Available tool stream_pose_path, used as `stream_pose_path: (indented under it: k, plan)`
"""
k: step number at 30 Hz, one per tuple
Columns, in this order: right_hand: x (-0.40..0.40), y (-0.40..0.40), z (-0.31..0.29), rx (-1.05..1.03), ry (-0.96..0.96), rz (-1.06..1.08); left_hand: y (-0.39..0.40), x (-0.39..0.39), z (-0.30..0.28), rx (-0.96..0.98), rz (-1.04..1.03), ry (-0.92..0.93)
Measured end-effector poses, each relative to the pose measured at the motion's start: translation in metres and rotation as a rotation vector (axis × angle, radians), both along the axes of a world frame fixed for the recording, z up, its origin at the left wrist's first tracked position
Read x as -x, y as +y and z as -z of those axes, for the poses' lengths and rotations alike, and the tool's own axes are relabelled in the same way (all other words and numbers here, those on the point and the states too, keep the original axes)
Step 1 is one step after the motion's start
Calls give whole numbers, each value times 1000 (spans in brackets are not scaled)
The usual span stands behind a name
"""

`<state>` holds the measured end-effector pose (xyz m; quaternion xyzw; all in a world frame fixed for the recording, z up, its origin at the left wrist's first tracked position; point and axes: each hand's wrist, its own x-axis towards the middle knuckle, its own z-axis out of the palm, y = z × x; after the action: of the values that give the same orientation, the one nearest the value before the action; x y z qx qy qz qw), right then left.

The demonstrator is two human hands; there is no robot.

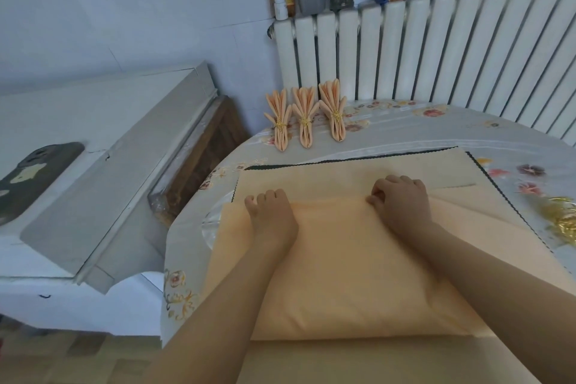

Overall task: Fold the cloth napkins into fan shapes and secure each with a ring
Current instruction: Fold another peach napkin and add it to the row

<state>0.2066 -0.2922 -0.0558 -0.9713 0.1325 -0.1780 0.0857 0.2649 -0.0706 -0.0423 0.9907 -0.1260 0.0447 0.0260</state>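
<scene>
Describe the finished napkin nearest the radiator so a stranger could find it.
Start at the white radiator behind the table. Three peach fan napkins lie in a row below its left end. Pick the rightmost fan: it lies farthest back, closest to the radiator.

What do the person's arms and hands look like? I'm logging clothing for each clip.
Both forearms are bare, with no sleeves in view. The left hand and right hand wear no gloves, and no rings, watch or bracelets show.

Bare tablecloth (pixel 420 134) lies open at twelve o'clock; three fanned napkins (pixel 304 115) block eleven, gold rings (pixel 561 218) crowd three o'clock.
</scene>
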Motion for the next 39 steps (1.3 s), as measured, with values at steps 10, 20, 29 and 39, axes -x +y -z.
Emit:
stream_pose_path:
  k: [10, 20, 29, 39]
  plan:
    - [-6, 6, -1, -15, 41, 72, -34, 61, -6, 250, 239, 137]
    - [72, 7, -14, -188, -46, 131, -43, 111, 20, 38, 310, 247]
    - [196, -18, -14, -285, 78, 484, -61, 156, 8, 146, 282, 215]
    - [225, -42, -17, -433, -35, 460, -63, 171, 10, 69, 256, 199]
